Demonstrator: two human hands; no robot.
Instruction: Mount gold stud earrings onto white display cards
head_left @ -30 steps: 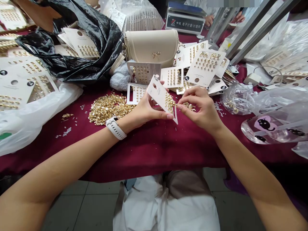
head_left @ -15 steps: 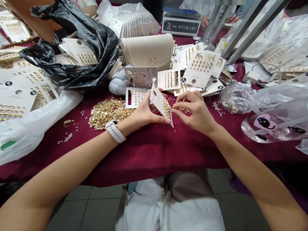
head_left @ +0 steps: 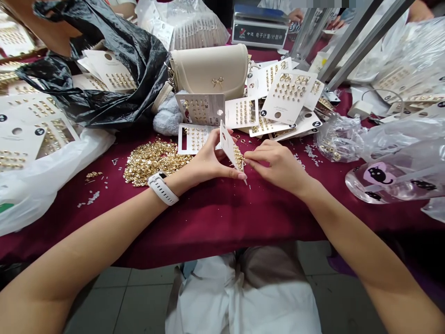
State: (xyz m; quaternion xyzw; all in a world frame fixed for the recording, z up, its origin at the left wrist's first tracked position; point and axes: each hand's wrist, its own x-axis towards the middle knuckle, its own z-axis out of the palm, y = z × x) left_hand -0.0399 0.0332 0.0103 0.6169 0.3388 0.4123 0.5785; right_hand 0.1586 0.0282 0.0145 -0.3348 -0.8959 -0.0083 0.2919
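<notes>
Upright and tilted, a white earring card with rows of small gold studs is gripped by my left hand, the thumb along its lower edge. My right hand is closed in a pinch at the card's right side, its fingertips by the studs. Whatever sits between those fingertips is too small to make out. Left of the card lies a heap of loose gold earring pieces. Behind my left hand is another earring card, and a grey-backed card leans against a cream handbag.
Stacked earring cards lie behind my right hand. A black plastic bag and a white plastic bag take up the left. On the right stand a clear bottle and a plastic bag of pieces. A digital scale is at the back.
My right hand's fingers have drawn closer together and stay at the card's edge. The left hand still holds the card, which has turned slightly. The whole view has shifted a little.
</notes>
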